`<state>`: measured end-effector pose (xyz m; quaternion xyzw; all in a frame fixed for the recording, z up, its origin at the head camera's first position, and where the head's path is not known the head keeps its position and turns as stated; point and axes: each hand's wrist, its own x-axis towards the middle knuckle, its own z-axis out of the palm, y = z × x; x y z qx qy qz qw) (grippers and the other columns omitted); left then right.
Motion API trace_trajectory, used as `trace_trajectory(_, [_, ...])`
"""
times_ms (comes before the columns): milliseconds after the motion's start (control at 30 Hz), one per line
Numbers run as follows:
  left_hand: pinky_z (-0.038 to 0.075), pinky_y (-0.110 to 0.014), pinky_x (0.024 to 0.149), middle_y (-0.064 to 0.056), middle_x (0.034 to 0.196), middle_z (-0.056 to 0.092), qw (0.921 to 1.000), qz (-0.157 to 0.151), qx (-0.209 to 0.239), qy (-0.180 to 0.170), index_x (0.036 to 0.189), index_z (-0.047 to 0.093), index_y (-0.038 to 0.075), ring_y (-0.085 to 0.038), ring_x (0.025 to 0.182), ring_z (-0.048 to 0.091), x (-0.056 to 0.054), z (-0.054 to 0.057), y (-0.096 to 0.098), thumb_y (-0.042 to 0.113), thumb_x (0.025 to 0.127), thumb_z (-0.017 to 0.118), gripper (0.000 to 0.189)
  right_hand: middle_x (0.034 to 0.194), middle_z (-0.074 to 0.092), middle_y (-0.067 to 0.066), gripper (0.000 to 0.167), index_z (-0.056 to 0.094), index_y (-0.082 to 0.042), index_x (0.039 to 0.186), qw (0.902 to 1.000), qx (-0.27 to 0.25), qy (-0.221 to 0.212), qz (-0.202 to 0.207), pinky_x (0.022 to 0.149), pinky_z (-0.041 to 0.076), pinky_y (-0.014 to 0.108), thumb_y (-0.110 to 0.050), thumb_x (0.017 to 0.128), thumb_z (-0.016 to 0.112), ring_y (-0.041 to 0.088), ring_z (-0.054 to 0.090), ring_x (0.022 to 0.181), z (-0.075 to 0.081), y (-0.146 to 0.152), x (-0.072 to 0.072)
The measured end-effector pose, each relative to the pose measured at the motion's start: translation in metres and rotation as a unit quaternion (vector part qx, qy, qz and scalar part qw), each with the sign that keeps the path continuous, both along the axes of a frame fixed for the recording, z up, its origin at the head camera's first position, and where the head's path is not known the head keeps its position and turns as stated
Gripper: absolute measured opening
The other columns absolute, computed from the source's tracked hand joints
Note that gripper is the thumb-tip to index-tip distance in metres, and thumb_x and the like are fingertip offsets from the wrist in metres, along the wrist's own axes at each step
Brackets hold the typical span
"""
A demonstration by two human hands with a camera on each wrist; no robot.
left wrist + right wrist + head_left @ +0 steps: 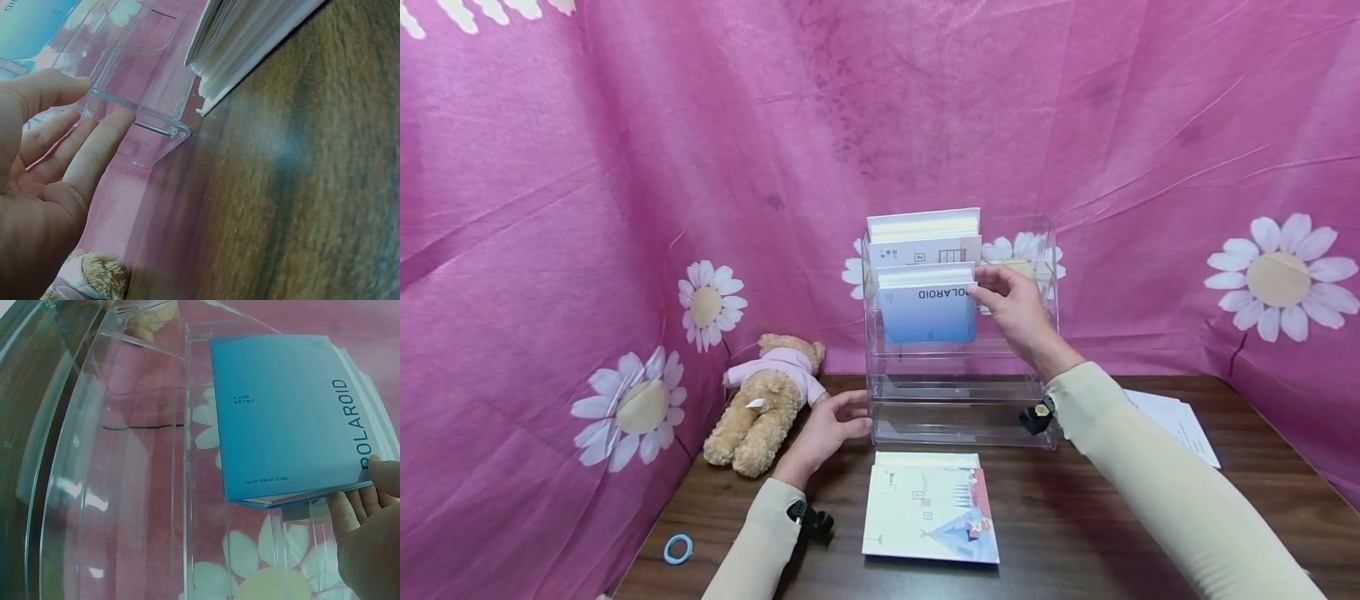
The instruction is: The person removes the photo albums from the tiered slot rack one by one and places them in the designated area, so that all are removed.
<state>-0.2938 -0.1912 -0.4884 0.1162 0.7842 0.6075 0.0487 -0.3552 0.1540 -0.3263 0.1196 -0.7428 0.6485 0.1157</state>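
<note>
A blue album [928, 317] marked POLAROID sits upright in a tier of the clear acrylic rack [962, 433]. My right hand [1018, 317] pinches its upper right corner, thumb [384, 472] on the front cover and fingers behind. Low on the rack's left side, my left hand [827, 429] touches the edge with its fingers extended; the left wrist view shows the fingertips [125, 119] against the clear plastic. Behind the blue album, a white album [925, 250] stands in a higher tier. On the table before the rack lies a pale illustrated album [928, 517], with another edge showing under it.
A teddy bear [767, 408] in a pink top lies left of the rack, close to my left hand. A blue ring [678, 549] is at the table's front left. White papers [1176, 425] lie at the right. Pink flowered cloth [1120, 125] hangs behind the wooden table.
</note>
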Motion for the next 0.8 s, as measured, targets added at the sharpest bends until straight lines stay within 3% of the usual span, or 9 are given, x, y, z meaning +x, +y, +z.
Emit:
trace_trajectory(367, [0.064, -0.022, 0.097, -0.033, 0.141, 0.073, 1.0000, 0.003, -0.003, 0.002, 0.156, 0.061, -0.002, -0.045, 0.138, 0.069, 0.000, -0.001, 0.000, 0.001, 0.102, 0.076, 0.056, 0.117, 0.067, -0.009, 0.042, 0.061, 0.010, 0.145, 0.9999, -0.004, 0.016, 0.003, 0.095, 0.056, 0.009, -0.008, 0.109, 0.072, 0.001, 0.065, 0.111, 0.002, 0.000, 0.001])
trace_trajectory(633, [0.064, -0.023, 0.098, -0.033, 0.141, 0.073, 1.0000, -0.003, 0.000, 0.002, 0.156, 0.059, -0.005, -0.046, 0.138, 0.069, 0.001, -0.002, 0.000, 0.004, 0.102, 0.078, 0.058, 0.129, 0.068, 0.004, 0.044, 0.063, 0.008, 0.147, 0.9994, 0.014, 0.030, -0.014, 0.097, 0.055, 0.008, -0.013, 0.109, 0.073, 0.001, 0.065, 0.113, 0.005, 0.005, 0.003])
trace_trajectory(800, [0.064, -0.021, 0.096, -0.034, 0.142, 0.072, 1.0000, -0.004, 0.008, -0.004, 0.157, 0.058, -0.005, -0.047, 0.139, 0.068, 0.001, -0.001, 0.001, 0.001, 0.103, 0.076, 0.058, 0.132, 0.072, 0.011, 0.045, 0.065, 0.001, 0.148, 0.9986, 0.033, 0.029, -0.029, 0.090, 0.055, 0.012, -0.021, 0.110, 0.074, 0.001, 0.066, 0.111, 0.008, 0.010, 0.006])
